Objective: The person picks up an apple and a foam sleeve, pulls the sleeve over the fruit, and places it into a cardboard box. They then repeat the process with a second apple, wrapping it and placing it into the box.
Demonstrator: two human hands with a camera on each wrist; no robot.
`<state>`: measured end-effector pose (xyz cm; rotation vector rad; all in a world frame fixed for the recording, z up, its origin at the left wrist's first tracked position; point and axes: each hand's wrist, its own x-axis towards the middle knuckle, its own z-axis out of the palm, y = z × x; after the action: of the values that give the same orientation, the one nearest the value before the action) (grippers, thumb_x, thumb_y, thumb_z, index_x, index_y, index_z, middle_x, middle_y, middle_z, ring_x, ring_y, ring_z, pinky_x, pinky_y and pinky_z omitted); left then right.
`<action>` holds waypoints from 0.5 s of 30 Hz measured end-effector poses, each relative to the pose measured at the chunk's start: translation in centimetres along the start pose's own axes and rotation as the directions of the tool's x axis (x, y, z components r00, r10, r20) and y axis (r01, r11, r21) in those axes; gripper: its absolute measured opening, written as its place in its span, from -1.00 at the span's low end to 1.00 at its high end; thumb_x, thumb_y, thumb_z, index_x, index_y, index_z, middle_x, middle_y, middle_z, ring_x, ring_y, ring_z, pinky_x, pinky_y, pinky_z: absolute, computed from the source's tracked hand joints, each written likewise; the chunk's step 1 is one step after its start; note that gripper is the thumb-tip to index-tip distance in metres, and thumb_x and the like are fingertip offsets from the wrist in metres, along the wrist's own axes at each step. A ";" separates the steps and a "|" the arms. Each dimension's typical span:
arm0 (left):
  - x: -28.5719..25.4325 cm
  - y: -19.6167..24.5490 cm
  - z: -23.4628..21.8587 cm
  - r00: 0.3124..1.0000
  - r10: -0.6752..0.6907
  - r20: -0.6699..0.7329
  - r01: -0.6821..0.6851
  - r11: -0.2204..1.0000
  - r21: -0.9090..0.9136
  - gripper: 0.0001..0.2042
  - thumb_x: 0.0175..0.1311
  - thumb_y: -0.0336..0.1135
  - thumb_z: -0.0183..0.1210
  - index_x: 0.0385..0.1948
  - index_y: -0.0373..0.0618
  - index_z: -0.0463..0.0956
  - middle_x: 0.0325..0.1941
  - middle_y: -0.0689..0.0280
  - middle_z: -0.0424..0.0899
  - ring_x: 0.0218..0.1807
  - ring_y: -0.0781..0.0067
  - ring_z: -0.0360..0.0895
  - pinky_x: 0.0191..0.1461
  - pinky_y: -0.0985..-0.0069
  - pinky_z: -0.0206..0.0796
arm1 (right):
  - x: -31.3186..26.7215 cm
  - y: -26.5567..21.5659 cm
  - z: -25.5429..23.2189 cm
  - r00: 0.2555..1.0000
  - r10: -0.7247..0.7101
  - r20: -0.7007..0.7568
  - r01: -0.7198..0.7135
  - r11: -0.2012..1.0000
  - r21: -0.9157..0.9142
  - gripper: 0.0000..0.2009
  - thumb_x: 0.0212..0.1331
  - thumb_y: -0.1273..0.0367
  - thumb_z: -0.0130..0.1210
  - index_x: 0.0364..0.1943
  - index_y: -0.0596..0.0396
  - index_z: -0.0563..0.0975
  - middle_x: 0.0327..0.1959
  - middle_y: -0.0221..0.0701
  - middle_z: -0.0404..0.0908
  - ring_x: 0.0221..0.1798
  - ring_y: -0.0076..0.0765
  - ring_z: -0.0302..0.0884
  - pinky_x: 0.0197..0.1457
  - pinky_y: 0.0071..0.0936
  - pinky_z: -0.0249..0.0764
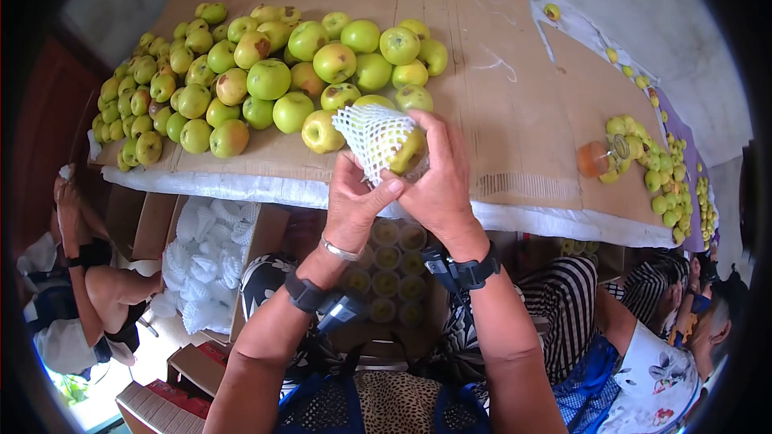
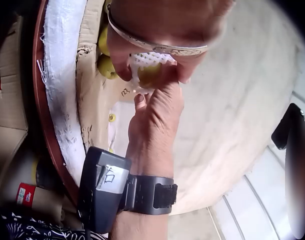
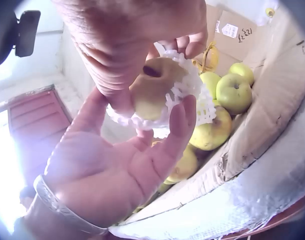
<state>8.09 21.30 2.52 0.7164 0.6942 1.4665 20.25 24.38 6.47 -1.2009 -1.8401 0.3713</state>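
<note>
A yellow-green apple (image 1: pixel 408 153) sits partly inside a white foam net sleeve (image 1: pixel 370 133), held just above the table's front edge. My right hand (image 1: pixel 444 173) grips the apple from the right, fingers curled over its far side. From below left, my left hand (image 1: pixel 354 197) holds the sleeve, thumb close to the right thumb. In the right wrist view the apple's stem hollow (image 3: pixel 152 71) faces out, uncovered, while the sleeve's ruffled edge (image 3: pixel 180 102) wraps its lower side. The left wrist view shows both hands around the netted apple (image 2: pixel 148 75), with the left fingers partly hidden.
A large pile of apples (image 1: pixel 269 79) covers the cardboard-topped table (image 1: pixel 515 112) on the left. Below stand a box of foam sleeves (image 1: pixel 211 249) and a carton of netted apples (image 1: pixel 388 261). A jar (image 1: pixel 593 159) is at right. Other people sit on both sides.
</note>
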 end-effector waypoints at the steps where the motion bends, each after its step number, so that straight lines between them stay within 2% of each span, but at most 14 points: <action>1: 0.1 0.3 -0.2 1.000 0.005 0.004 -0.006 1.000 0.011 -0.55 0.00 -0.43 0.31 -0.11 -0.14 0.22 -0.05 0.29 0.42 0.04 0.49 0.35 0.14 0.47 0.21 | 0.0 0.2 -0.2 1.000 -0.003 0.020 0.002 0.997 0.075 -0.36 -0.30 0.34 0.31 0.00 0.10 0.32 -0.10 -0.20 0.40 -0.04 -0.05 0.36 -0.06 -0.24 0.35; 2: 0.2 0.6 -0.3 0.999 0.008 -0.032 -0.008 1.000 0.008 -0.56 -0.02 -0.46 0.31 -0.15 -0.14 0.23 -0.07 0.27 0.43 0.00 0.49 0.38 0.12 0.48 0.24 | 0.0 0.4 -0.4 0.999 -0.009 0.041 0.003 0.988 0.152 -0.38 -0.26 0.34 0.30 0.02 0.10 0.33 -0.07 -0.20 0.41 -0.03 -0.08 0.36 -0.05 -0.26 0.36; 5: 0.8 1.7 -0.9 0.999 0.018 -0.044 -0.010 0.984 0.176 -0.56 -0.04 -0.50 0.32 -0.18 -0.14 0.22 -0.07 0.25 0.43 -0.03 0.48 0.40 0.08 0.50 0.28 | -0.1 0.3 -1.1 0.990 0.031 0.140 -0.074 0.946 0.315 -0.50 -0.14 0.39 0.23 -0.01 0.14 0.39 -0.04 -0.20 0.43 -0.03 -0.22 0.40 -0.08 -0.39 0.38; 6: 1.0 2.2 -0.6 0.997 0.034 -0.074 -0.016 0.973 0.231 -0.56 -0.04 -0.51 0.31 -0.18 -0.14 0.21 -0.06 0.24 0.42 -0.04 0.48 0.40 0.05 0.51 0.30 | -0.1 0.5 -0.9 0.991 0.045 0.129 -0.093 0.916 0.390 -0.56 -0.10 0.41 0.21 -0.04 0.15 0.41 -0.07 -0.22 0.46 -0.07 -0.28 0.42 -0.11 -0.44 0.39; 9: 0.9 2.1 -0.9 0.990 0.121 -0.072 -0.102 0.968 0.230 -0.52 -0.04 -0.53 0.30 -0.11 -0.16 0.21 -0.04 0.24 0.41 -0.01 0.48 0.40 0.07 0.50 0.30 | -0.3 1.0 -0.2 0.987 0.118 0.112 -0.161 0.800 0.577 -0.70 0.02 0.47 0.13 -0.11 0.18 0.45 -0.16 -0.27 0.52 -0.21 -0.43 0.48 -0.20 -0.56 0.41; 11: 0.7 2.5 -0.4 0.989 0.147 -0.018 -0.137 0.952 0.274 -0.46 0.00 -0.54 0.26 0.01 -0.17 0.16 -0.01 0.22 0.39 0.02 0.47 0.38 0.10 0.49 0.28 | -0.5 1.0 -0.2 0.972 0.201 0.124 -0.232 0.717 0.657 -0.77 0.07 0.50 0.08 -0.15 0.19 0.47 -0.23 -0.31 0.55 -0.29 -0.50 0.50 -0.25 -0.62 0.41; 12: 0.6 2.6 -0.2 0.987 0.158 0.010 -0.154 0.944 0.293 -0.43 0.02 -0.54 0.24 0.08 -0.17 0.14 0.01 0.21 0.38 0.04 0.46 0.37 0.11 0.49 0.28 | -0.5 1.0 0.1 0.974 0.202 0.100 -0.219 0.742 0.633 -0.82 0.11 0.52 0.04 -0.17 0.20 0.47 -0.30 -0.34 0.56 -0.37 -0.54 0.50 -0.29 -0.65 0.42; 15: 0.5 2.5 0.0 0.985 0.149 0.089 -0.169 0.938 0.304 -0.33 0.11 -0.46 0.18 0.25 -0.05 -0.01 0.09 0.25 0.36 0.06 0.48 0.39 0.00 0.55 0.35 | -0.5 0.5 -0.1 0.981 0.187 0.045 -0.186 0.859 0.478 -0.85 0.11 0.52 0.03 -0.22 0.20 0.49 -0.32 -0.34 0.54 -0.35 -0.53 0.50 -0.30 -0.62 0.43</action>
<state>6.52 21.74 4.44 1.0804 0.8433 1.4884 20.67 24.18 5.90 -1.0232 -1.5035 0.8821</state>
